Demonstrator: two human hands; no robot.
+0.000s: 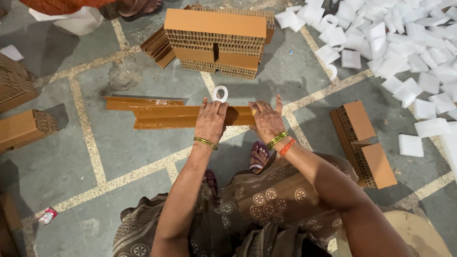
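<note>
A heap of white foam blocks [404, 43] fills the far right floor [119, 143]; stacked honeycomb cardboard [216, 43] stands far centre. Mid-scene lies a long brown cardboard strip [166, 116], left hand [211, 121] and right hand [267, 121] both clamped on its right end. A small tape ring [220, 93] lies just beyond.

I sit on a grey concrete floor [133, 143] crossed by pale inlaid lines [90, 147] that mark big squares. A dark stain [119, 78] shows in the upper middle left of the frame. Light is even and soft, throwing faint shadows toward the lower left. No walls, windows or furniture come into my view.
</note>
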